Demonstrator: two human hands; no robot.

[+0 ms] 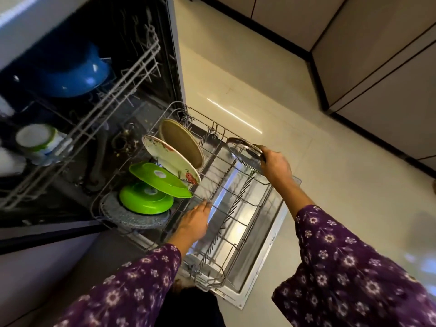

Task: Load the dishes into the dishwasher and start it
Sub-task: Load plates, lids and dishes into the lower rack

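The dishwasher stands open with its lower rack (pixel 238 223) pulled out over the door (pixel 264 263). In the rack stand a brown plate (pixel 182 141), a floral plate (pixel 169 159), two green plates (pixel 162 179) (pixel 145 199) and a grey speckled dish (pixel 132 218). My right hand (pixel 274 165) is shut on a glass lid (pixel 245 154) with a metal rim, held over the rack's far side. My left hand (pixel 194 223) rests on the rack wires beside the green plates, fingers apart. A blue bowl (pixel 73 72) and a white-green cup (pixel 39 140) sit in the upper rack (pixel 113 100).
Pale tiled floor (pixel 295 114) spreads to the right of the door. Cabinet fronts with dark plinths (pixel 368 74) line the far right. The near half of the lower rack holds only bare tines.
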